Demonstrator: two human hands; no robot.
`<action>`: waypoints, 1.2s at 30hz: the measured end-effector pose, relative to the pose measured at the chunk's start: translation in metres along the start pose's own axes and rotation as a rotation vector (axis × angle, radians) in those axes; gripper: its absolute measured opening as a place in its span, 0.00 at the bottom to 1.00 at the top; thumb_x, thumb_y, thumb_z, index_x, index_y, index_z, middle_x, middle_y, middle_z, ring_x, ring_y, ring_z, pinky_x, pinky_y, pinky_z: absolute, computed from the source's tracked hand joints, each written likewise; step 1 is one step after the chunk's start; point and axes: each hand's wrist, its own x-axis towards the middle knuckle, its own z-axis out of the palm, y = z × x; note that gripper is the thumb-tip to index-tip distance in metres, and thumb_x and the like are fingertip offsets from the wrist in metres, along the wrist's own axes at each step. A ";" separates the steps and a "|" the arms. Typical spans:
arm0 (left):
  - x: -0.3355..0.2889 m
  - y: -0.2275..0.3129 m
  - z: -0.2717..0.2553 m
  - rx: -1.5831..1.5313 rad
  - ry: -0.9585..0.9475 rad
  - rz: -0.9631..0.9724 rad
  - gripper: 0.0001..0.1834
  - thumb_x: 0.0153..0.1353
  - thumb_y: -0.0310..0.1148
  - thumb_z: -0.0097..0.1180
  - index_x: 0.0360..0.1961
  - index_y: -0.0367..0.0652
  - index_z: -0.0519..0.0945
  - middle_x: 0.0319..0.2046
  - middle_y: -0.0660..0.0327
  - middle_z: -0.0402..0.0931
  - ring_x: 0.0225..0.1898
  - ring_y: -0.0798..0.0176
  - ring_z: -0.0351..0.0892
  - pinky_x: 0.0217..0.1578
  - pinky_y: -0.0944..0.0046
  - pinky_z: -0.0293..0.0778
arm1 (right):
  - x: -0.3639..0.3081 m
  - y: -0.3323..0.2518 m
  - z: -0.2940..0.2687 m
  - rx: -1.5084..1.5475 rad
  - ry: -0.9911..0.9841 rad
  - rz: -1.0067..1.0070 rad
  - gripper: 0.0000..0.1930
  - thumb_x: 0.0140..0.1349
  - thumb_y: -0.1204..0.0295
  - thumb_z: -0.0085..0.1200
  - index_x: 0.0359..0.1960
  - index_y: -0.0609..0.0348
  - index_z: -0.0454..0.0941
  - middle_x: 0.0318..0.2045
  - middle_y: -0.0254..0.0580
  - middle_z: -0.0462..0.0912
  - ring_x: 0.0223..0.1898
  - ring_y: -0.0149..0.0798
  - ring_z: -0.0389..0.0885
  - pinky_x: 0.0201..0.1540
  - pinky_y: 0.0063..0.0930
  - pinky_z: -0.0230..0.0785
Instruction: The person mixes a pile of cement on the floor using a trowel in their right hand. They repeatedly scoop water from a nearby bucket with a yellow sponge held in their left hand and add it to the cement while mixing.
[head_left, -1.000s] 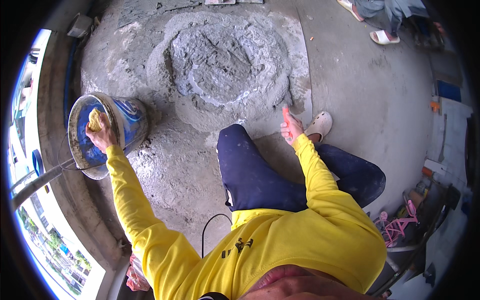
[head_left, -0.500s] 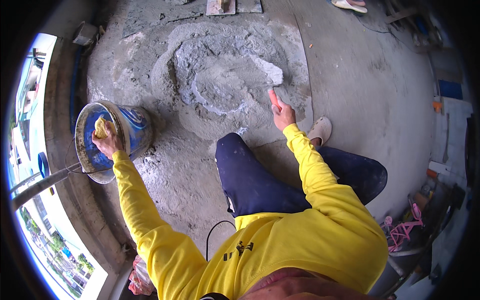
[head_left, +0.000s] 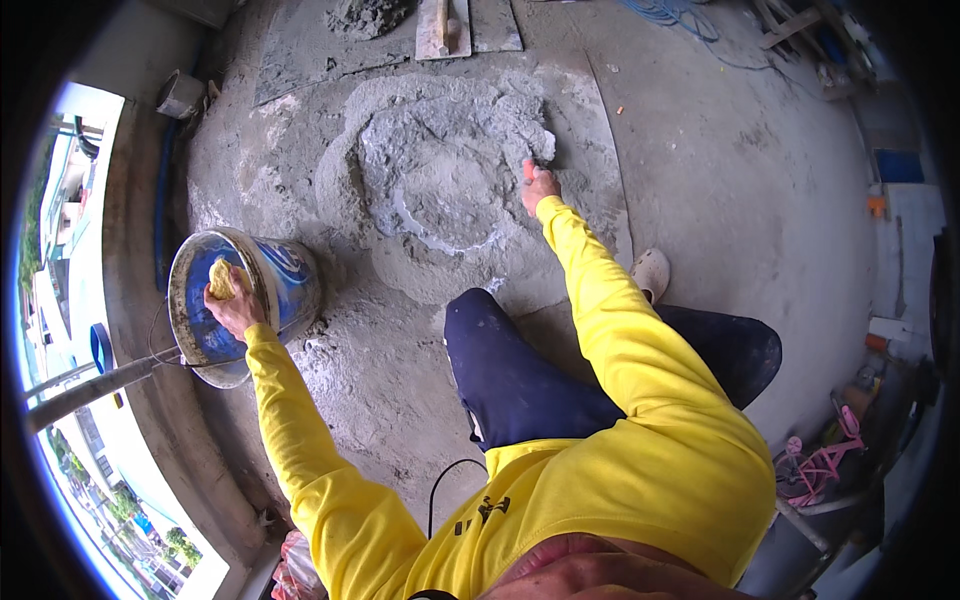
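Observation:
My right hand is closed round the orange handle of a trowel. Its blade, mostly hidden under wet grey mix, lies at the right side of a broad ring of wet mortar on the floor. Off to the left, my left hand grips a yellow sponge at the mouth of a blue-and-white bucket. The bucket leans over with its opening to the left, and its rim is crusted with mortar. My fingertips behind the sponge are partly hidden.
A wooden-handled float lies beyond the mortar, beside a darker mortar heap. A metal pole reaches toward the bucket from the left. A small pail stands by the wall. Right of me lies a pink bicycle.
My right hand has pushed the trowel away from me and slightly left, its blade now largely covered by mix. The sponge stays in my left hand at the bucket. The view has shifted.

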 end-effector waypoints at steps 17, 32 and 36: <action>-0.006 0.005 0.010 -0.063 0.000 0.040 0.43 0.53 0.62 0.62 0.61 0.42 0.68 0.54 0.45 0.74 0.55 0.43 0.74 0.56 0.53 0.68 | 0.167 0.026 -0.102 -0.194 0.031 -0.059 0.23 0.63 0.58 0.51 0.55 0.60 0.72 0.41 0.56 0.82 0.26 0.49 0.84 0.27 0.39 0.77; 0.002 -0.006 -0.004 0.035 0.044 0.016 0.41 0.54 0.61 0.62 0.61 0.45 0.68 0.55 0.48 0.74 0.55 0.44 0.74 0.55 0.52 0.69 | 0.031 -0.056 -0.018 -0.177 -0.255 -0.482 0.20 0.62 0.60 0.51 0.48 0.64 0.76 0.43 0.60 0.81 0.48 0.61 0.79 0.52 0.47 0.72; 0.003 -0.020 -0.020 0.050 0.100 0.035 0.40 0.52 0.61 0.64 0.59 0.46 0.70 0.53 0.47 0.76 0.53 0.44 0.76 0.54 0.52 0.70 | -0.012 -0.033 -0.056 -0.066 -0.144 -0.510 0.18 0.63 0.64 0.51 0.50 0.61 0.76 0.44 0.60 0.81 0.48 0.61 0.79 0.53 0.48 0.71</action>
